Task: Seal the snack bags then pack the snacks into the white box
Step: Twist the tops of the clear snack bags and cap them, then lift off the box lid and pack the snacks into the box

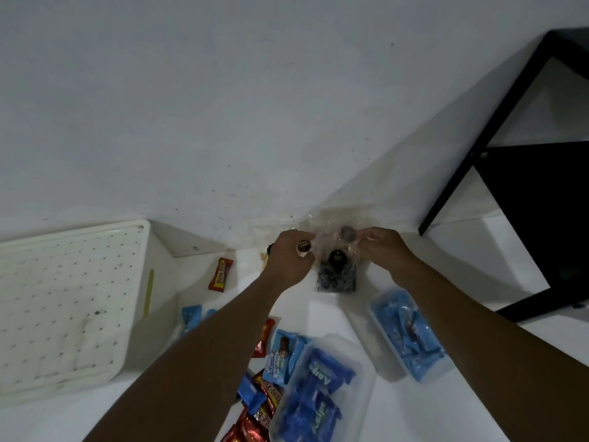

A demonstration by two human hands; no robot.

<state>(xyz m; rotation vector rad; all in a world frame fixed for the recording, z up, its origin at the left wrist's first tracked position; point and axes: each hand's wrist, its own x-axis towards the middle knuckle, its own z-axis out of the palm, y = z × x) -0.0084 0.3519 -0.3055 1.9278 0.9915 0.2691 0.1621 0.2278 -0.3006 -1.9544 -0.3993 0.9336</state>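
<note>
Blue snack packs (318,387) lie closest, beside red ones (255,425). The white box (63,307) sits far left against the wall (223,122). Bare floor (439,260) runs right to the black table (526,202). Both arms reach forward. The left hand (290,261) pinches a small dark sweet (303,247). The right hand (384,248) pinches the top of the clear bag (338,272), which stands between the hands.

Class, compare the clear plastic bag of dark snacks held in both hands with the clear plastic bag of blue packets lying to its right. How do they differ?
The clear plastic bag of dark snacks holds dark pieces; the clear plastic bag of blue packets holds blue wrappers. The first is pinched at its top by the left hand and right hand; the second lies flat, untouched. Both are see-through plastic.
</note>
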